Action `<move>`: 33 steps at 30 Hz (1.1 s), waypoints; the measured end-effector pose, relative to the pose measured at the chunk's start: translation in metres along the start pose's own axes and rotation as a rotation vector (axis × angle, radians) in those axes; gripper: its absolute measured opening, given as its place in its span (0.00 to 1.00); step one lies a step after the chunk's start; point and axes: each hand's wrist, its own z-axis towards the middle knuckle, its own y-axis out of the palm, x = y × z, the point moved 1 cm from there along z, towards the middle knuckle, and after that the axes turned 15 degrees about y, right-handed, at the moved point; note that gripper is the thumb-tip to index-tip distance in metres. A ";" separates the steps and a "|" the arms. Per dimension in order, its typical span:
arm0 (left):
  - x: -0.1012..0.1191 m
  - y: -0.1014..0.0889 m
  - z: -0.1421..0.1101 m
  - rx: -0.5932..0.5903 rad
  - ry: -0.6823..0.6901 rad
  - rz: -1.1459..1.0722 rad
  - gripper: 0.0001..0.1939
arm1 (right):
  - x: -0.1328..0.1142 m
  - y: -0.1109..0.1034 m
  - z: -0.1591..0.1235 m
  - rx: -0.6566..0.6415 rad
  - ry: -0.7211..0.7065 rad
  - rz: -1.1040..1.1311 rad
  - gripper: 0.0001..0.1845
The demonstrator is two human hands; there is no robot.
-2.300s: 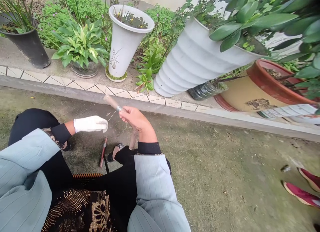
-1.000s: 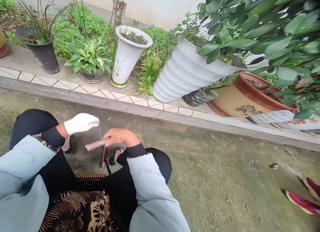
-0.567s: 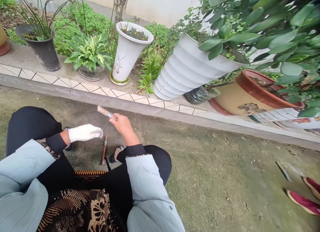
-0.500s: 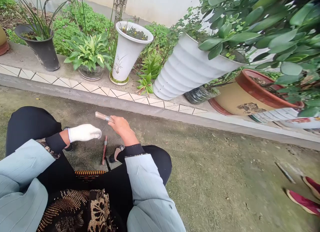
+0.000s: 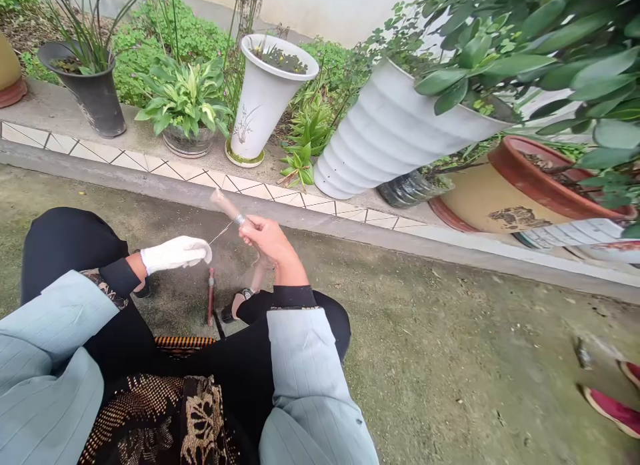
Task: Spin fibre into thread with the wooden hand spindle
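Observation:
My right hand [image 5: 267,239] is closed around a thin wooden-handled tool [image 5: 226,208] with a metal ferrule, its handle pointing up and to the left. My left hand [image 5: 175,253], in a white glove, is closed in a pinch on a thin strand [image 5: 219,235] that runs up to the tool. The two hands are a short way apart above my knees. A second red-handled tool [image 5: 211,301] lies on the ground below them, beside my sandalled foot [image 5: 235,308].
A tiled kerb [image 5: 165,175] runs across ahead, lined with a black pot [image 5: 95,98], a tall white pot [image 5: 265,95], a ribbed white planter [image 5: 390,131] and a terracotta pot [image 5: 505,191]. Another person's red shoes [image 5: 613,405] are at right. A woven basket edge [image 5: 183,343] sits on my lap.
My right hand has swung the tool up and down and now holds it raised, pointing up-left. My gloved left hand has stayed pinched on the strand.

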 end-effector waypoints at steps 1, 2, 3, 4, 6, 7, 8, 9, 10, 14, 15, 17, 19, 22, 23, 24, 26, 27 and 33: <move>0.002 0.002 0.000 -0.037 0.009 0.037 0.22 | 0.003 -0.001 0.004 0.062 0.032 0.005 0.22; 0.005 0.003 0.001 -0.081 0.028 0.089 0.22 | 0.006 -0.001 0.007 0.113 0.067 -0.026 0.20; 0.008 0.004 0.001 -0.129 0.056 0.144 0.21 | 0.008 0.000 0.010 0.162 0.098 -0.101 0.19; 0.010 0.005 0.002 -0.173 0.088 0.196 0.20 | 0.011 0.002 0.013 0.213 0.123 -0.222 0.17; 0.013 0.004 0.003 -0.237 0.144 0.287 0.19 | 0.014 0.009 0.015 0.287 0.151 -0.553 0.14; 0.014 0.003 0.003 -0.256 0.162 0.331 0.18 | 0.015 0.013 0.016 0.300 0.161 -0.723 0.13; 0.013 0.002 0.003 -0.267 0.174 0.377 0.18 | 0.016 0.017 0.017 0.290 0.176 -0.871 0.13; 0.013 0.000 0.003 -0.265 0.179 0.423 0.18 | 0.018 0.022 0.017 0.256 0.195 -0.988 0.12; 0.011 -0.003 0.002 -0.247 0.177 0.464 0.18 | 0.019 0.027 0.017 0.199 0.212 -1.075 0.11; 0.007 -0.013 0.001 -0.115 0.084 0.527 0.17 | 0.024 0.045 0.014 -0.230 0.198 -1.176 0.10; 0.006 -0.015 0.001 -0.093 0.054 0.517 0.17 | 0.023 0.048 0.012 -0.378 0.197 -1.124 0.10; 0.002 -0.017 0.001 -0.052 0.020 0.478 0.16 | 0.019 0.048 0.005 -0.646 0.179 -0.948 0.12; -0.002 -0.017 0.002 0.017 -0.003 0.409 0.16 | 0.011 0.040 -0.002 -0.754 0.110 -0.713 0.15; -0.007 -0.011 0.004 0.088 -0.026 0.257 0.19 | 0.000 0.018 -0.003 -0.385 -0.015 -0.271 0.22; -0.007 -0.009 0.005 0.081 -0.022 0.206 0.20 | 0.000 0.010 -0.001 -0.208 -0.029 -0.145 0.23; -0.006 -0.007 0.005 0.058 -0.014 0.167 0.21 | 0.002 0.005 0.003 -0.061 -0.032 -0.063 0.22; -0.002 -0.003 0.006 -0.020 -0.004 0.142 0.22 | 0.009 0.002 0.015 0.117 -0.029 0.000 0.20; 0.000 -0.002 0.006 -0.058 -0.001 0.156 0.22 | 0.014 0.003 0.021 0.154 -0.030 0.006 0.18; 0.009 -0.002 0.006 -0.207 0.096 0.345 0.21 | 0.026 0.018 0.036 0.296 -0.043 -0.357 0.19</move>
